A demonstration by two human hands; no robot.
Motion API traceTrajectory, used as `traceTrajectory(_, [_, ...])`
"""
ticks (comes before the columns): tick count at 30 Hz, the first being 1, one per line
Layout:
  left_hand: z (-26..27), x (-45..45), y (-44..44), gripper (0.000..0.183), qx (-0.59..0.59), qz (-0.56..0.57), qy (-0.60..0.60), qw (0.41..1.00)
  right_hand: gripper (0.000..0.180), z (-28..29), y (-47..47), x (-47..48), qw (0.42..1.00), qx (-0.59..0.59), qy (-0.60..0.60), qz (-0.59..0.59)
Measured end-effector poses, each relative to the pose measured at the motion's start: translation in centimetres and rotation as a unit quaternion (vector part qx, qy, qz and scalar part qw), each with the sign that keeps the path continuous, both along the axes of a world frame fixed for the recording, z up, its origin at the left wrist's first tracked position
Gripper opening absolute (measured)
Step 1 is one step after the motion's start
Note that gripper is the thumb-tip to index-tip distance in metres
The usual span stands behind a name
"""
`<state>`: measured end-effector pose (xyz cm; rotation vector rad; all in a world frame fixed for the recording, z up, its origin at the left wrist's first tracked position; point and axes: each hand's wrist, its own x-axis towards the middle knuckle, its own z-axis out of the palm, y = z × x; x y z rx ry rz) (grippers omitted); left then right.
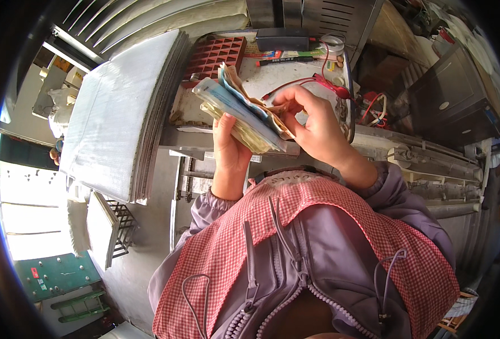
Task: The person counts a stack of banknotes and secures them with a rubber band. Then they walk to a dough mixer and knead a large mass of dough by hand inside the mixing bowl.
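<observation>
My left hand [232,154] grips a bundle of banknotes [243,110] from below, its thumb pressed on the near side. Blue, brown and yellow-green notes fan out in the bundle, some creased at their edges. At the bundle's right end, the bent fingers of my right hand [317,123] pinch the brown notes [280,116]. How many notes those fingertips hold is hidden. Both hands are in front of a white-topped tray [283,74] with a dark rim.
On the tray lie a red gridded coin holder [220,55], a black box [282,39], a marker [284,61] and a red cable [294,81]. A tall stack of pale mesh panels [114,110] stands left. A dark cabinet [449,89] is at right, above metal rails [440,163].
</observation>
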<state>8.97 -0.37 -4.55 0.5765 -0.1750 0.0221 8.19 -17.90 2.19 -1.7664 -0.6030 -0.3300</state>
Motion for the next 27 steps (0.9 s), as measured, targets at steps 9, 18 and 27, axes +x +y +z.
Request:
traceTrajectory(9, [0.3, 0.0, 1.0, 0.037, -0.193, -0.139, 0.081, 0.968, 0.033, 1.4, -0.2, -0.2, 0.987, -0.079, -0.129, 0.047])
traceTrajectory(18, [-0.4, -0.2, 0.5, 0.040, -0.235, -0.208, 0.074, 0.946, 0.028, 0.8, 0.4, -0.5, 0.988, 0.037, -0.014, 0.150])
traceTrajectory(27, [-0.1, -0.5, 0.1, 0.039, -0.165, -0.151, 0.048, 0.973, 0.014, 0.0, -0.2, -0.7, 0.992, 0.037, -0.008, 0.119])
